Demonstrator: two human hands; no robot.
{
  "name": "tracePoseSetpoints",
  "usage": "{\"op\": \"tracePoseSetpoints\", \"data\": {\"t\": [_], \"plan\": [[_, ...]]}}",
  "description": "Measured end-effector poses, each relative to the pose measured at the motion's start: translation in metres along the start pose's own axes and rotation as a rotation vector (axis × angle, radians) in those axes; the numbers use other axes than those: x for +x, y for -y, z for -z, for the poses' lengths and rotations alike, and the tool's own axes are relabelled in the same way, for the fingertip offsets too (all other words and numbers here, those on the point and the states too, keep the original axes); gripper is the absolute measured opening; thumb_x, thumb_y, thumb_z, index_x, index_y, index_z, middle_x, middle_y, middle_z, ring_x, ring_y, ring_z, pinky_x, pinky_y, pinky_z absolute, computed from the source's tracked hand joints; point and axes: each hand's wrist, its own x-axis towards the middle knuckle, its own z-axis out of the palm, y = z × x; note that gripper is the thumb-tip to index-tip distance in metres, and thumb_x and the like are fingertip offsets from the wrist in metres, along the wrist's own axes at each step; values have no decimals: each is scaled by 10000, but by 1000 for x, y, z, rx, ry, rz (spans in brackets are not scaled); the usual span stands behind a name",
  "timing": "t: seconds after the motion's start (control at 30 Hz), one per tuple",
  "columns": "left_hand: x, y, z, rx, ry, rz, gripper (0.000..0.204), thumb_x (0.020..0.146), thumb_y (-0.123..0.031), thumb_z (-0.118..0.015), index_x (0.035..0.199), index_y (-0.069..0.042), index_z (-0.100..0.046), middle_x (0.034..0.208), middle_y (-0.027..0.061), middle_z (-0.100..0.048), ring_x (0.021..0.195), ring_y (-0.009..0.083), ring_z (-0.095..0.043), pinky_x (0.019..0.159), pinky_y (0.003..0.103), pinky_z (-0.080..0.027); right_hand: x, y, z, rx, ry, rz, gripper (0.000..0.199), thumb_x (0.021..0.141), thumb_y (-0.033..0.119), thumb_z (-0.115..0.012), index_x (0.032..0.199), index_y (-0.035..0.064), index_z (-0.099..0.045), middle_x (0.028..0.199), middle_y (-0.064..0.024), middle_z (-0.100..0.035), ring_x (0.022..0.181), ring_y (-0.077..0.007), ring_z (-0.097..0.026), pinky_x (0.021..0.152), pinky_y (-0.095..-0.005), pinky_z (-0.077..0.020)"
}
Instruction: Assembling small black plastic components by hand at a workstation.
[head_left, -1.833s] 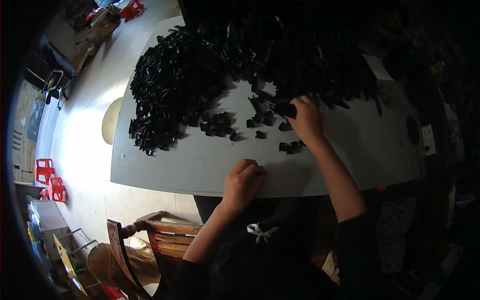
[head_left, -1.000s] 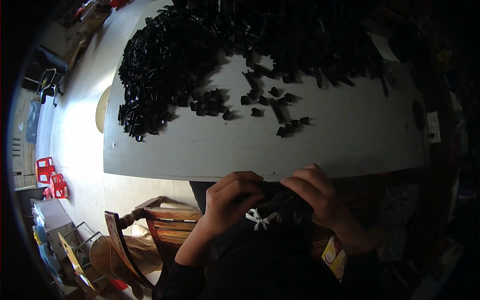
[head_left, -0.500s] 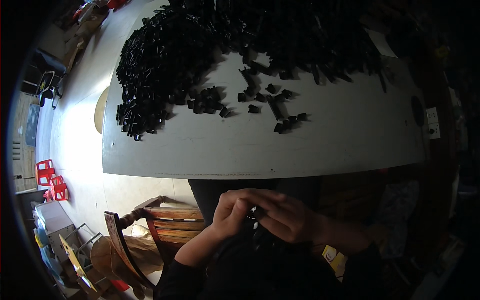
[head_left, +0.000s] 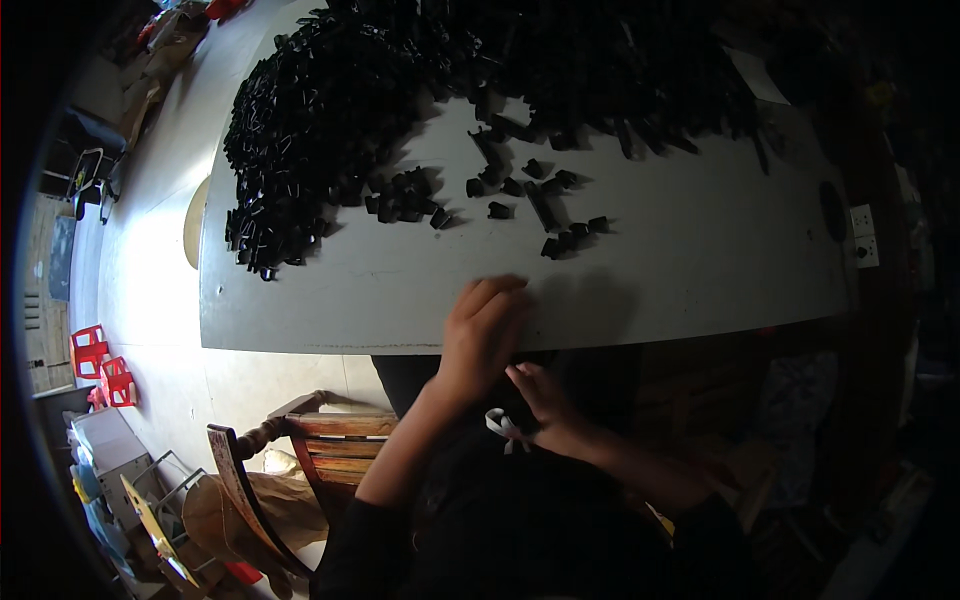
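Note:
My left hand (head_left: 485,335) is over the front edge of the white table (head_left: 690,250), its fingers curled together. Something dark may show at its fingertips, too small to name. Lower down, off the edge and close to my body, my right hand (head_left: 552,408) has its fingers partly stretched and apart, with nothing visible in them. A white cord (head_left: 505,424) hangs beside it against my dark clothing. Beyond my hands lie several loose small black clip-like pieces (head_left: 499,210) and a longer black strip (head_left: 540,207).
A large heap of black pieces (head_left: 310,130) covers the table's far left; longer black strips (head_left: 640,140) lie at the far right. A wooden chair (head_left: 345,450) stands at my left. Red stools (head_left: 89,350) are on the floor farther left. A wall socket (head_left: 863,236) is at the right.
My hands were together in front of my body and have come apart. The left one has moved forward over the table edge; the right one stays low, its fingers more stretched.

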Motion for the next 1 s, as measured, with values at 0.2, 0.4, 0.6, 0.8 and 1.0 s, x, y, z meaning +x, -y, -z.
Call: {"op": "tracePoseSetpoints", "data": {"t": [0.2, 0.4, 0.6, 0.8, 1.0], "plan": [[47, 39, -14, 305, 209, -370, 271, 722, -64, -575, 990, -41, -607, 1090, 98, -590, 991, 271, -568, 813, 367, -499, 24, 29, 67, -183, -222, -11, 126, 802, 121, -706, 833, 28, -625, 763, -89, -624, 674, -263, -642, 612, -349, -513], [23, 29, 12, 380, 238, -147, 214, 748, -31, -575, 958, -46, -607, 985, 96, -603, 934, 280, -592, 764, 358, -520, 137, 18, 119, -703, -569, 6, 186, 798, 134, -693, 859, 46, -541, 864, -99, -612, 863, -283, -612, 664, -392, -501], [2, 11, 27, 303, 121, 50, 139, 725, 4, -664, 849, -52, -634, 961, 101, -627, 920, 287, -623, 778, 371, -521, 157, 14, 121, -697, -458, -82, 283, 775, 99, -696, 1004, 31, -544, 960, -115, -609, 959, -281, -596, 735, -408, -497], [-27, -27, 52, -115, 33, 179, 165, 704, 58, -704, 833, -25, -642, 985, 110, -668, 928, 240, -661, 786, 323, -527, 66, 46, 120, -120, -243, 53, 290, 804, 33, -647, 1072, -3, -540, 942, -129, -576, 880, -303, -596, 734, -376, -476], [-26, -53, 60, -141, 6, 78, 169, 690, 49, -734, 815, -16, -641, 969, 121, -672, 861, 231, -672, 728, 307, -541, 26, 71, 113, -163, -210, 183, 331, 805, 86, -687, 1103, 26, -555, 867, -103, -542, 717, -256, -583, 622, -350, -472]]}}
